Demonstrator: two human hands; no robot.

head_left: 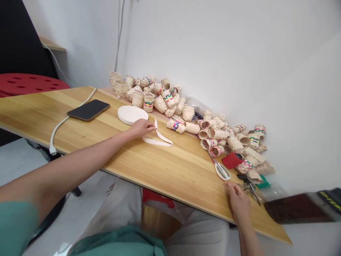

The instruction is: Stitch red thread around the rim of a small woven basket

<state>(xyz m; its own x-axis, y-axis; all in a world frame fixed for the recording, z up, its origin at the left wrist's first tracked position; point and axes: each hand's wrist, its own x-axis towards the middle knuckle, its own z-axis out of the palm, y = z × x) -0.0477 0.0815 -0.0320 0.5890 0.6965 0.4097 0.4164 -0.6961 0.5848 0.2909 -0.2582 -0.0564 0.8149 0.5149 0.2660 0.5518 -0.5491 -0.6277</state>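
My left hand (141, 128) is closed in a pinch at a white ribbon (158, 143), whose loose length bends in a loop on the table. Just behind that hand lies a flat round white roll (132, 114). Further right, my right hand (238, 200) is held above the table near its front edge, thumb and fingers pressed together; what they hold, if anything, is too small to make out. Scissors (222, 171) with white handles lie just beyond its fingertips. A faint thin line, perhaps a thread, crosses the wood between the hands.
Small woven baskets (160, 103), several with coloured bands, are heaped along the wall. A red spool (232, 160) lies among them near the scissors. A phone (88, 110) and a white cable (57, 129) are on the left. A dark pouch (301, 209) sits at the right end.
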